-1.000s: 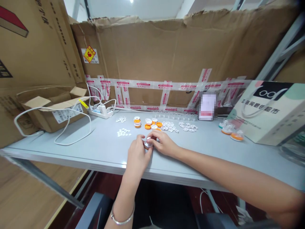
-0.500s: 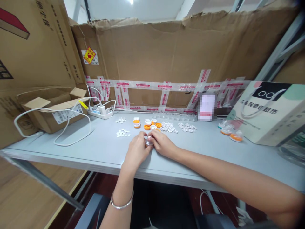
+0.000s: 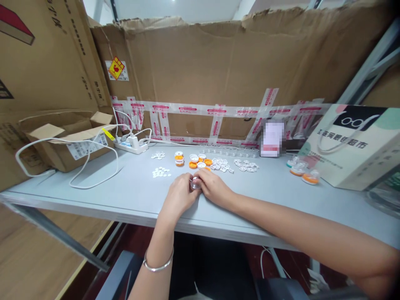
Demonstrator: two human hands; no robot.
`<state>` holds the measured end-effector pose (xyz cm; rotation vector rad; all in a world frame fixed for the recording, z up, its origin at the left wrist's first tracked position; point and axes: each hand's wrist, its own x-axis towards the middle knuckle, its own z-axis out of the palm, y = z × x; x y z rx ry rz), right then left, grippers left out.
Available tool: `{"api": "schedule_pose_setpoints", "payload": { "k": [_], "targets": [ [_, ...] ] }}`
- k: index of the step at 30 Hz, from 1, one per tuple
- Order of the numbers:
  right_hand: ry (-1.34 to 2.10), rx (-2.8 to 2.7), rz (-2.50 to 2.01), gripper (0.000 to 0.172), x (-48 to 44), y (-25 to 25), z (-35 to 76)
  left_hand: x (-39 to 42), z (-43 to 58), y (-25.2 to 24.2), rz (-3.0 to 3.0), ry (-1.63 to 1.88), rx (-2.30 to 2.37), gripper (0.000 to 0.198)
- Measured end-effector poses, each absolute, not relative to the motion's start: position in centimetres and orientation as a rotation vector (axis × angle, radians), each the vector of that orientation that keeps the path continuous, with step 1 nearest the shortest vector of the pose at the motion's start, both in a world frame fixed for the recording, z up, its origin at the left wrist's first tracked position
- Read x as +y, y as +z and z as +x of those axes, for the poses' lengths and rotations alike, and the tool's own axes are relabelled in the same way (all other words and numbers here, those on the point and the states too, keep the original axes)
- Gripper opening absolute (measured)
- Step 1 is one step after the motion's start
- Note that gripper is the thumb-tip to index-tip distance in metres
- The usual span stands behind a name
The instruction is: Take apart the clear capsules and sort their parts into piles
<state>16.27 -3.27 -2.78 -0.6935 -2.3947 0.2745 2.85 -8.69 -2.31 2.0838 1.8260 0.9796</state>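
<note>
Near the table's front middle, my left hand (image 3: 182,191) and my right hand (image 3: 215,186) meet around a small clear plastic dome piece (image 3: 196,184). Both sets of fingers are closed on its sides, which hides much of it. Just beyond the hands lie orange and white round caps (image 3: 201,164), some stacked in a short pile (image 3: 179,158). White openwork plastic parts (image 3: 221,165) are heaped beside them, with another heap (image 3: 246,166) further right. Small white discs (image 3: 161,172) lie to the left, and small white pieces (image 3: 158,155) behind those.
Clear domes (image 3: 231,153) line the back of the table (image 3: 125,196). Several clear-topped pieces with coloured bases (image 3: 310,177) stand at right by a paper bag (image 3: 346,146). A phone (image 3: 271,139) leans at the back. A power strip (image 3: 130,144), white cable and open carton (image 3: 68,141) occupy the left.
The clear dome piece has tilted between my fingers, and its orange part no longer shows. My hands stay in nearly the same place; the view has shifted slightly.
</note>
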Motion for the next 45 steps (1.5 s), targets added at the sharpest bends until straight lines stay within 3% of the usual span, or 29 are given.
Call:
{"api": "schedule_pose_setpoints", "payload": {
  "k": [12, 17, 20, 24, 28, 40, 45],
  "targets": [
    [0.393, -2.231, -0.615, 0.014, -3.2, -2.5, 16.3, -8.8, 2.9, -2.4, 2.114, 1.032, 1.8, 0.007],
    [0.657, -2.1, -0.661, 0.014, -3.0, -1.9, 16.4, -9.1, 2.9, -2.7, 2.072, 1.093, 1.779, 0.008],
    [0.838, -1.928, -0.701, 0.019, -2.8, -1.7, 16.3, -9.3, 2.8, -2.6, 2.068, 1.151, 1.72, 0.02],
    [1.177, -1.717, -0.712, 0.029, -3.2, -1.3, 15.9, -9.6, 2.9, -2.2, 2.02, 1.5, 1.636, 0.035],
    [1.436, -1.638, -0.689, 0.033, -4.0, -0.8, 15.6, -10.0, 3.2, -2.1, 2.033, 1.673, 1.544, 0.026],
    [1.401, -1.749, -0.64, 0.023, -4.2, 0.5, 16.2, -10.3, 3.2, -2.6, 1.978, 1.867, 1.631, 0.035],
    [1.43, -1.714, -0.644, 0.02, -4.5, 0.7, 16.2, -10.2, 3.3, -2.8, 2.066, 1.902, 1.629, 0.026]
  ]
}}
